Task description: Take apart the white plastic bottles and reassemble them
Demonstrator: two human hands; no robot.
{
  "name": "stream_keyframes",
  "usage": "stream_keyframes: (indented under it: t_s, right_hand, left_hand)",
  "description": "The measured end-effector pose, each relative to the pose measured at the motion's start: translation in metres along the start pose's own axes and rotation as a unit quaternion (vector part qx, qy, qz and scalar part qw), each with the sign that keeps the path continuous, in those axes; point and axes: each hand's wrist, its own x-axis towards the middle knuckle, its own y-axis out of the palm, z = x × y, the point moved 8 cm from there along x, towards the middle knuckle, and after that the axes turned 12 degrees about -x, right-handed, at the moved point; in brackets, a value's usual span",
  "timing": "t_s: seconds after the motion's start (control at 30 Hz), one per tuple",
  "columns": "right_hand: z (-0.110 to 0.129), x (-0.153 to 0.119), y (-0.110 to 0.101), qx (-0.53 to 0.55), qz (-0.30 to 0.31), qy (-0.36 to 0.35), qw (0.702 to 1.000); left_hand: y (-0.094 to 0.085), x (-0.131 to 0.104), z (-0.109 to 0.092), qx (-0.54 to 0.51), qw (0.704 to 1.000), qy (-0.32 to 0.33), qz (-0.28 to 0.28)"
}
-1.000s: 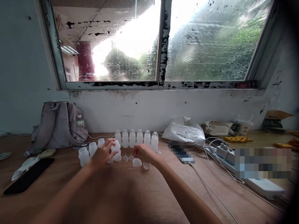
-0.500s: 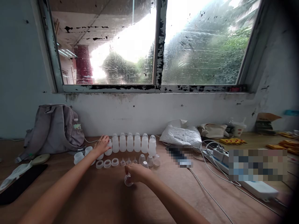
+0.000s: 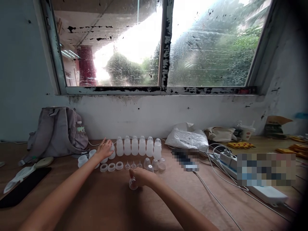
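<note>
My left hand (image 3: 105,150) is at the left end of a row of frosted bottles (image 3: 134,147), its fingers over a bottle (image 3: 112,152) there. More open bottles (image 3: 82,160) stand left of it, partly behind my forearm. My right hand (image 3: 139,177) is closed on a small clear cup-like piece (image 3: 133,183) low over the table, in front of the row of parts. White rings (image 3: 111,167), clear nipples (image 3: 127,166) and clear domed caps (image 3: 147,163) lie in a line before the bottles.
A grey backpack (image 3: 57,131) leans at the left wall, with a black mat (image 3: 25,186) in front. Right of the bottles are a silver bag (image 3: 187,139), a phone (image 3: 185,159) with a cable, and a white power strip (image 3: 267,194). Yellow pieces (image 3: 240,145) lie farther back.
The view has shifted slightly. Both hands keep nearly the same places; the clear piece in my right hand looks a little more upright.
</note>
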Motion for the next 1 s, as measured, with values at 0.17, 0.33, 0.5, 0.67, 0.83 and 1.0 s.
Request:
stream_keyframes:
  t_s: [0.17,0.33,0.5,0.67,0.83,1.0]
  right_hand:
    - [0.003,0.000,0.000,-0.015,-0.001,-0.017,1.000]
    - [0.009,0.001,0.004,-0.006,-0.020,0.006,1.000]
    - [0.018,0.001,0.003,-0.040,-0.150,0.046,0.987]
    - [0.021,-0.001,0.008,-0.073,-0.179,0.051,0.980]
    - [0.023,-0.002,0.007,-0.086,-0.190,0.053,0.977]
    - [0.035,-0.004,0.009,-0.095,-0.206,0.021,0.974]
  left_hand:
    - [-0.030,-0.005,-0.027,-0.012,0.998,0.034,-0.049]
    - [-0.053,-0.038,-0.074,-0.102,0.988,0.060,-0.097]
    - [-0.036,-0.093,-0.101,-0.175,0.979,0.077,-0.069]
    - [-0.017,-0.119,-0.098,-0.239,0.970,0.043,-0.001]
    - [-0.015,-0.116,-0.097,-0.269,0.963,0.018,0.027]
    - [-0.012,-0.117,-0.104,-0.294,0.953,0.035,0.060]
